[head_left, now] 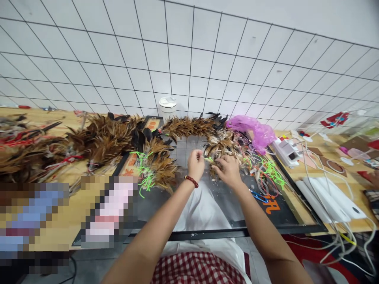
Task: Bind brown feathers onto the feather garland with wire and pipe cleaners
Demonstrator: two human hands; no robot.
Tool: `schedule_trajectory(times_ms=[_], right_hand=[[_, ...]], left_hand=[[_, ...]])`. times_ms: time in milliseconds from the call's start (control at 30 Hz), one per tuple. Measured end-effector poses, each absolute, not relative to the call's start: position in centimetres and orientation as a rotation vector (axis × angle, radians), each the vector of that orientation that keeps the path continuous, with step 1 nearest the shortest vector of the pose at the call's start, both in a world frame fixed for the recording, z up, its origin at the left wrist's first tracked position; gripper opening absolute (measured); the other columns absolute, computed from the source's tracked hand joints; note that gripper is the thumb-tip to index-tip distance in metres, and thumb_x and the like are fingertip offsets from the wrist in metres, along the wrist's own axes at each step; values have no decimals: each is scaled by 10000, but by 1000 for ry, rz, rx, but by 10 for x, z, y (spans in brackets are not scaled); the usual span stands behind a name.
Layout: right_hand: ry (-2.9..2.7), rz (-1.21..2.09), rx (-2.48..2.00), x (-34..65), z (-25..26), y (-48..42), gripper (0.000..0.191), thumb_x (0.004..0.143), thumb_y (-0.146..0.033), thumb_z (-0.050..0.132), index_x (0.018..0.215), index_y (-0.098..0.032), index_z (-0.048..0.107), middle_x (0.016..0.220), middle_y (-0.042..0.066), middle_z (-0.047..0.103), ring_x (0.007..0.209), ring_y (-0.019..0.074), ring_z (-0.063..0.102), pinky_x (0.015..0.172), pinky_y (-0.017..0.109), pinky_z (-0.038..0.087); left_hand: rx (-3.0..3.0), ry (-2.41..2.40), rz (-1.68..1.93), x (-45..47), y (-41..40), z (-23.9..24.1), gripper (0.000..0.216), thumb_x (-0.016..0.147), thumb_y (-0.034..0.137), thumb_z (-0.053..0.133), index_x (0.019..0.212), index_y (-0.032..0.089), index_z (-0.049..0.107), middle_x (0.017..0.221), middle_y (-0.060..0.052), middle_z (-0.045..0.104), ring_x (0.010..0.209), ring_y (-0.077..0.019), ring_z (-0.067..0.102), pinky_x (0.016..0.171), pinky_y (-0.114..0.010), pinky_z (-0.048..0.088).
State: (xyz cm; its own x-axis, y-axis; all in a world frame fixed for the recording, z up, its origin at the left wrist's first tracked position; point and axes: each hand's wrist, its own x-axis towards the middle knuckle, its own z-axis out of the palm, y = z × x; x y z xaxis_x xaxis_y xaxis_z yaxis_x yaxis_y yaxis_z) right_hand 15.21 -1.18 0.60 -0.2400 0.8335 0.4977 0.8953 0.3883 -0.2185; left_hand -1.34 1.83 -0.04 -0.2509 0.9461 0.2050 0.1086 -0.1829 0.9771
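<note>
My left hand, with a red bead bracelet on its wrist, is closed in a pinch on a thin green cord. My right hand is closed over a small bundle of brown feathers on the black mat. The two hands almost touch, with the green cord running between them. More brown and black feather bundles tied with green cord lie just left of my left hand.
A large heap of feathers covers the table's left. A white cup stands at the back by the tiled wall. A pink plastic bag, green and orange cords, blue scissors, white cables and a charger lie right.
</note>
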Motion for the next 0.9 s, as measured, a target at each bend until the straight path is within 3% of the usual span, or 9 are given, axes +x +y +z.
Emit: schedule_trajectory(times_ms=[167, 467, 600, 667, 733, 833, 900], right_hand=[[-2040, -310, -1498, 163, 8, -15, 158, 901, -240, 517, 896, -221, 673, 978, 64, 657, 977, 234, 515, 860, 402, 286], [-2009, -366, -1311, 171, 13, -20, 141, 909, -221, 519, 912, -233, 659, 1019, 45, 693, 1010, 217, 544, 923, 411, 268], [-2001, -380, -1317, 161, 13, -24, 164, 932, -259, 488, 906, -223, 646, 1035, 54, 694, 1009, 219, 547, 918, 417, 259], [-1977, -357, -1333, 157, 13, -24, 177, 940, -269, 470, 900, -216, 634, 1031, 62, 694, 1009, 219, 549, 912, 416, 255], [-1976, -330, -1336, 153, 12, -24, 182, 944, -274, 457, 901, -214, 624, 1029, 64, 691, 1015, 219, 546, 910, 413, 247], [-1998, -295, -1322, 150, 10, -25, 179, 942, -277, 452, 896, -211, 612, 1023, 61, 686, 1014, 216, 537, 911, 409, 232], [-2012, -275, -1307, 148, 9, -27, 173, 935, -267, 457, 884, -205, 610, 1013, 60, 683, 1007, 214, 533, 907, 408, 227]], left_hand=[[1578, 1349, 1421, -22, 2, -18, 208, 747, 51, 508, 891, 184, 578, 899, -46, 609, 818, -154, 567, 798, -303, 447], [1808, 1252, 1436, -31, 2, -14, 335, 709, 33, 529, 993, 188, 616, 1073, -87, 608, 934, -190, 589, 904, -362, 463], [1755, 1166, 1441, -29, -2, -13, 218, 789, 168, 569, 992, 184, 645, 1004, -87, 654, 974, -203, 594, 941, -374, 437], [1816, 1175, 1390, -28, -4, -12, 351, 695, 246, 715, 1037, 193, 654, 1058, -87, 658, 995, -218, 585, 945, -371, 426], [1817, 1186, 1351, -28, -5, -12, 372, 638, 270, 769, 994, 202, 687, 984, -66, 682, 920, -208, 589, 901, -346, 430], [1597, 1186, 1299, -28, -4, -12, 138, 738, 316, 679, 762, 185, 716, 647, -9, 635, 640, -146, 541, 715, -284, 434], [1396, 1160, 1316, -29, -2, -12, 206, 772, 333, 636, 665, 167, 697, 524, 15, 564, 538, -113, 482, 628, -256, 408]])
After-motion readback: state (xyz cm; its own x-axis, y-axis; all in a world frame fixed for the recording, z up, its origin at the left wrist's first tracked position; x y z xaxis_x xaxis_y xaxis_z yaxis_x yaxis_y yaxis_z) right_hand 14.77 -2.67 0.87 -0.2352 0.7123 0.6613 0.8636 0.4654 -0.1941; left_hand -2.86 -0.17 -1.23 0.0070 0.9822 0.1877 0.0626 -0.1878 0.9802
